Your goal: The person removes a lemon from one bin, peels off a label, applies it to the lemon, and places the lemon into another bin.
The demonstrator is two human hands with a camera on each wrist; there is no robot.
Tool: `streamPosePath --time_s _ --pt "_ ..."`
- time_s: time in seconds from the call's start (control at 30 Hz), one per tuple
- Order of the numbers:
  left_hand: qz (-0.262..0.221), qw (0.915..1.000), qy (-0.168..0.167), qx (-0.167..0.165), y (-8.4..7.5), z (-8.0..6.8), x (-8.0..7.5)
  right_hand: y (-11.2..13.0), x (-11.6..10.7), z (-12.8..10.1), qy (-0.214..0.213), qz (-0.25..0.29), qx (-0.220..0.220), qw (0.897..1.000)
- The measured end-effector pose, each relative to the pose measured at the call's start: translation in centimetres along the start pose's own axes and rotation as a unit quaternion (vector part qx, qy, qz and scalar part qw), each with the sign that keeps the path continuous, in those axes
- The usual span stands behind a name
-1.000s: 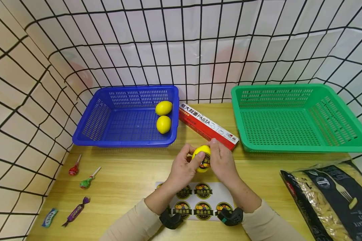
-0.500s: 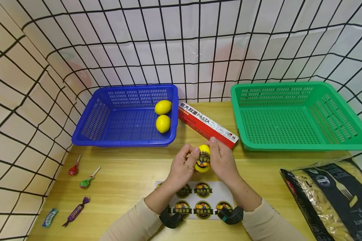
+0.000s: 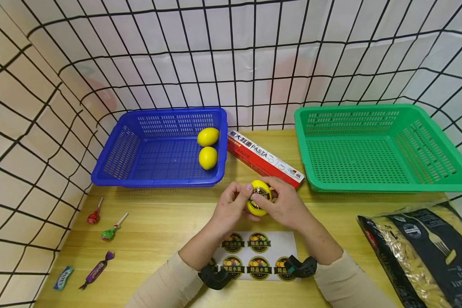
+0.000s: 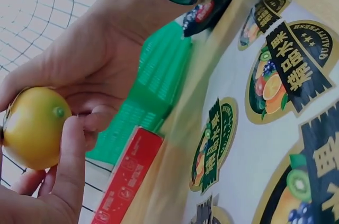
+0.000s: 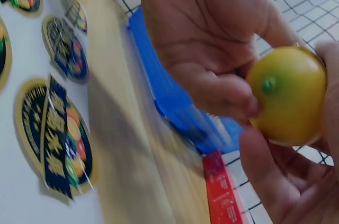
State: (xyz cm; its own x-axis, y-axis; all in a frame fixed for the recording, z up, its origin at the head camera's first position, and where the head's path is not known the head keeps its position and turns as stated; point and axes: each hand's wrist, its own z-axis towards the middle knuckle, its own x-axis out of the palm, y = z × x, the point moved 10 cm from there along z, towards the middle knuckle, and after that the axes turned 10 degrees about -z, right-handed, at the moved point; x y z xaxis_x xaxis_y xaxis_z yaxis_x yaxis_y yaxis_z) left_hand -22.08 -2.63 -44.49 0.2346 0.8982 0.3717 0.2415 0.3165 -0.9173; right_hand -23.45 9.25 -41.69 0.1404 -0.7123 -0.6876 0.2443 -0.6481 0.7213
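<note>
Pointing lengthwise fore-and-aft, stickered lemon (image 4: pixel 36 128) sat between left hand (image 3: pixel 229 206) and right hand (image 3: pixel 286 203), both pinching it.

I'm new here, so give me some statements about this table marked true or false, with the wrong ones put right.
1. The left hand and right hand hold one lemon together. True.
2. The blue basket contains two other lemons. True.
3. The lollipops lie inside a basket. False: the red lollipop and green lollipop lie on the table.
4. The pasta box lies between the blue basket and the green basket. True.
5. The sticker sheet is bare. False: the sticker sheet bears several stickers.
</note>
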Motion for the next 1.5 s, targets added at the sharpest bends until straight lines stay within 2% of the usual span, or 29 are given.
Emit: streamPosePath --time_s 0.2,0.37,0.6,0.77,0.93,1.13,1.37,1.5 --pt "0.014 0.9998 0.009 -0.010 0.3 0.1 0.0 0.4 0.1 -0.2 0.026 0.016 -0.031 0.999" --pt "0.009 0.9998 0.014 -0.007 0.3 0.1 0.0 1.0 0.1 -0.3 0.038 -0.001 -0.055 0.998" --pt "0.080 0.9963 -0.028 0.008 0.0 0.1 -1.0 1.0 0.3 -0.4 0.061 0.003 -0.041 0.997" --pt "0.099 0.9947 -0.029 0.003 -0.3 -0.1 -1.2 1.3 0.6 -0.4 0.074 -0.007 -0.053 0.996" --pt "0.062 0.9979 -0.019 -0.002 -0.5 0.0 -1.0 1.7 0.9 -0.6 0.090 -0.014 -0.083 0.992" --pt "0.005 0.9998 0.016 -0.006 -0.3 0.2 -0.3 1.5 1.1 -0.8 0.118 0.067 -0.078 0.988" --pt "0.002 0.9994 0.034 -0.006 -0.2 0.3 -0.2 1.4 1.2 -1.1 0.146 0.098 -0.085 0.981" --pt "-0.013 0.9989 0.044 -0.007 -0.2 0.3 -0.2 1.0 1.0 -1.2 0.158 0.078 -0.077 0.981"
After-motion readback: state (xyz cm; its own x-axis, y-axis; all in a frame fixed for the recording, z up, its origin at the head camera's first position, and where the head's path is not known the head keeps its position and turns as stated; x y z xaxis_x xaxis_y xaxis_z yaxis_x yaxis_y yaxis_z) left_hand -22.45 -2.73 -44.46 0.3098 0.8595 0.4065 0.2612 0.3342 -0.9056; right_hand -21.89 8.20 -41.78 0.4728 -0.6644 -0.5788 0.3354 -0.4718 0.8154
